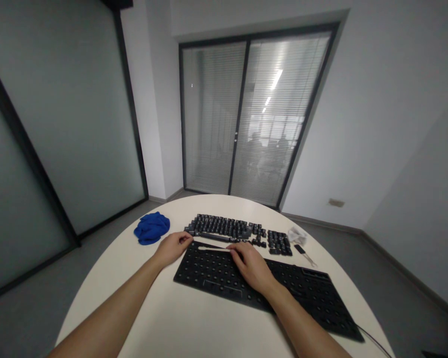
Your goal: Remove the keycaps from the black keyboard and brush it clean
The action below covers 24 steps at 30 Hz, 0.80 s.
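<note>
A black keyboard base [224,281] without its keycaps lies slanted on the round cream table. My right hand [251,263] is over its upper middle, fingers closed on the end of a thin white stick [213,248], which lies along the base's upper edge. At the base's upper left corner, my left hand [173,247] has its fingers curled together; whether they hold anything is too small to tell. Beyond both hands, loose black keycaps [224,226] are laid out in keyboard order, with a separate number block [279,242] on the right.
A crumpled blue cloth [152,227] sits at the table's left. To the right are a clear crumpled plastic bag [297,235] and a small tool with a black end [299,249]. A cable [373,339] runs off the base's lower right corner.
</note>
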{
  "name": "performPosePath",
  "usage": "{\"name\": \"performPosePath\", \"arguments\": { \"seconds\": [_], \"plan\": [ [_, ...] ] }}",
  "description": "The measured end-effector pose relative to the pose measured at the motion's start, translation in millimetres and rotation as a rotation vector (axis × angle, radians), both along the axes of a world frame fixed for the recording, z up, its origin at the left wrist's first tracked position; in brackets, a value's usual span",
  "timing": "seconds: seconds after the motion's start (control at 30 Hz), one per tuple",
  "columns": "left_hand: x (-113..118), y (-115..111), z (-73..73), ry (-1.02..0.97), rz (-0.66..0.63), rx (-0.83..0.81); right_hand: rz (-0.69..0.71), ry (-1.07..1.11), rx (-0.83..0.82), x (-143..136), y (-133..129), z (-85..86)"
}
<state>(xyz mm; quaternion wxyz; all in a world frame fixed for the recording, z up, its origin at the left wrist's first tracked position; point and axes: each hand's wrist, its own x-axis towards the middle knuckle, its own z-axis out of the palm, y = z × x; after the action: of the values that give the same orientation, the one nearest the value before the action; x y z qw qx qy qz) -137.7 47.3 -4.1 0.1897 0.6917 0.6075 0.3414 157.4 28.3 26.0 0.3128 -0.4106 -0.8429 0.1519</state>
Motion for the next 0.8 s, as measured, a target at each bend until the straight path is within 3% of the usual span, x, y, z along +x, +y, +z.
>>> {"name": "performPosePath", "arguments": {
  "seconds": [0.8],
  "plan": [
    [-0.6, 0.6, -0.2, 0.006, 0.003, -0.003, -0.035, -0.006, -0.044, -2.5, -2.9, 3.8]
  ]
}}
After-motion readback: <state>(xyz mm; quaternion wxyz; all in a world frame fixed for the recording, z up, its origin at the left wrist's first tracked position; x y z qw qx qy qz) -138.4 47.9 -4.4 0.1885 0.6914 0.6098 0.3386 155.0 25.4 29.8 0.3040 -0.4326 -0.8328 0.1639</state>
